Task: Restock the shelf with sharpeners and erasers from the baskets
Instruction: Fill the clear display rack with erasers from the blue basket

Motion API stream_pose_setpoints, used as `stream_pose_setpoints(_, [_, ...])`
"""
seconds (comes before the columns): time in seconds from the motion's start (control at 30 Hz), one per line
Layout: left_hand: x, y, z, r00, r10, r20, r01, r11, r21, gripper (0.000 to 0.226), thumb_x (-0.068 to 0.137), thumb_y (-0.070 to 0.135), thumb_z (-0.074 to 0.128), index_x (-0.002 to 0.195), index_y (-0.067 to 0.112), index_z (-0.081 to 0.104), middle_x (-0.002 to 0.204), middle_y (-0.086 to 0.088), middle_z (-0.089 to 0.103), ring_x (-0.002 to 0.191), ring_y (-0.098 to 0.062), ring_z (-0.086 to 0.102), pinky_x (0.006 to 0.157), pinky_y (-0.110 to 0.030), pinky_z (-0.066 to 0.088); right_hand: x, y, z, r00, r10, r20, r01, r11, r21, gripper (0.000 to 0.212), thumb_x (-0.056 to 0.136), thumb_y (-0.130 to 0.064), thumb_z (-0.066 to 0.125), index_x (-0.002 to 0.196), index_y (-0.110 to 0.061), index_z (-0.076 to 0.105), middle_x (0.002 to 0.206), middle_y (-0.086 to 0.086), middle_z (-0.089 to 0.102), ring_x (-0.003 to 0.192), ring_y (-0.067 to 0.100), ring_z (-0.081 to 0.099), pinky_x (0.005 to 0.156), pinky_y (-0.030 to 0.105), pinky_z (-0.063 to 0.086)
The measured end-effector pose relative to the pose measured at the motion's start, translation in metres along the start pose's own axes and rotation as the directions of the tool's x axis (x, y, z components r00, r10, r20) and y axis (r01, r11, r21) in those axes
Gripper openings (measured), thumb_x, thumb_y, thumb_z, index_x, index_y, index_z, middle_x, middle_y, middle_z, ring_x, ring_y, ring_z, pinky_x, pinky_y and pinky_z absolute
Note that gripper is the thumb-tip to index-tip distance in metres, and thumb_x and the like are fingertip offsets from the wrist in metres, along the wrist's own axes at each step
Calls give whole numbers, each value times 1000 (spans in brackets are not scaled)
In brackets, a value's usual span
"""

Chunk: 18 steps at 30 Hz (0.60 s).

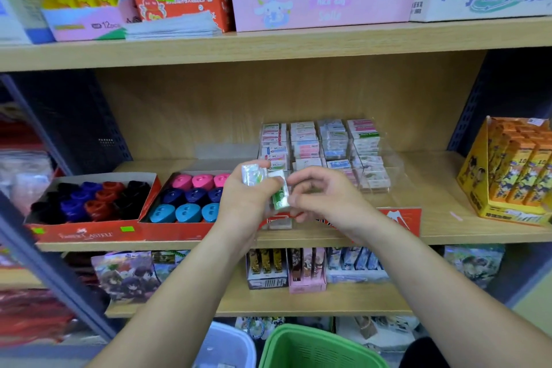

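While bunched loosely in one palm, erasers [270, 185]: apt to slip out and drop past the shelf edge toward the baskets on any loosening of the grip during the pull of a single piece.
Green-sleeved eraser [280, 199]: lowest of the bunch, tilted, held from both sides; likely to twist or drag a neighbour out if tugged sideways.
Look of the erasers: small rectangular blocks, one in shiny clear wrap with pale print, one plain white, one in a green and white sleeve; full count hidden by fingers.
Position: in mid-air, just in front of the clear tray, above the front of the middle shelf [433, 197], not yet in any compartment.
Left hand [248, 203]: curled round the bunch, gripping it.
Right hand [324, 199]: fingers bent, tips at the green sleeve's right edge, seemingly pinching it.
Clear tray [386, 158]: columns packed with small printed erasers; front-left cells hidden behind the hands; risk of toppling a stack or misfiling into the wrong column.
Sharpeners [191, 197]: pink, navy and teal, in a red carton just left of the hands; near enough for a brush from the left wrist.
Second carton [89, 200]: black, blue and red sharpeners, further left.
Green basket [313, 349] and pale basket [227, 346]: low down between the forearms, contents unclear.
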<state>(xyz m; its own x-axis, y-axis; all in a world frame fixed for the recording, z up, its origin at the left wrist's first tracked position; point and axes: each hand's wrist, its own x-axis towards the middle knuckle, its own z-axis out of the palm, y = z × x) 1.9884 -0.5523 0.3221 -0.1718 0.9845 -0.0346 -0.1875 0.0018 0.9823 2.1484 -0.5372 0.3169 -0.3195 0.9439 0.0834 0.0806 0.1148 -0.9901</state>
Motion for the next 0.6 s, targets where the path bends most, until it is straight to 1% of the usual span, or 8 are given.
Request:
stream_pose_setpoints(0.1, [-2,-2,-1,999,28,-24,-27,999,47,33,84,4,73,111,21,64,110,-19,73,102,-42,70,83,-58,58,-2,3,7,1000,3,2,-3,1000,5,31,81,-7,82,108,-10,66,86,9,68,70,24,70,64,38,60])
stream_pose_setpoints(0.17, [-3,-1,-3,999,44,-19,-43,997,63,34,84,4,73,111,21,63,111,-20,72,101,-42,71,82,-59,59,-2,4,10,1000,-9,-10,9,1000,-30,30,80,-4,83,105,-11,67,90,12,67,65,21,68,63,36,59])
stream_pose_setpoints(0.2, [-4,-1,-5,999,46,-8,-45,997,67,33,86,1,72,111,20,63,111,-20,71,97,-39,73,79,-56,62,-2,4,10,1000,-7,-11,6,999,-38,29,80,-1,81,104,-10,67,91,13,66,66,19,68,64,36,60])
stream_pose_setpoints(0.27, [-5,-1,-9,999,45,21,-46,996,73,32,89,-2,71,114,17,62,109,-18,70,89,-29,75,72,-43,64,-2,6,9,1000,20,-1,-20,1000,-23,27,82,4,78,104,-9,68,92,13,67,68,18,68,65,34,60])
stream_pose_setpoints(0.33, [-8,-1,-12,998,49,44,-53,994,95,32,89,-2,71,114,15,62,109,-16,70,85,-23,76,69,-36,63,-3,8,6,999,40,7,-40,999,-15,24,84,4,74,105,-8,70,91,11,68,70,21,67,64,32,59])
stream_pose_setpoints(0.43, [-13,0,-13,994,58,90,-70,988,135,32,89,-3,71,115,11,61,106,-18,69,79,-20,76,69,-36,64,-7,11,3,998,55,-6,-55,998,4,19,90,3,67,104,-10,72,95,9,66,73,19,67,68,33,61])
stream_pose_setpoints(0.5, [-15,0,-13,992,63,110,-80,985,152,31,89,-3,71,115,10,60,102,-17,70,75,-19,76,67,-34,64,-11,12,1,997,79,4,-79,997,10,16,96,-2,62,107,-10,70,100,7,67,79,17,70,71,36,62])
stream_pose_setpoints(0.6, [-15,-2,-11,992,65,110,-81,985,151,31,89,-3,72,114,11,61,94,-13,71,74,-19,76,66,-34,64,-16,14,1,991,120,57,-122,992,26,13,101,-10,57,112,-10,63,104,9,72,88,24,75,70,37,63])
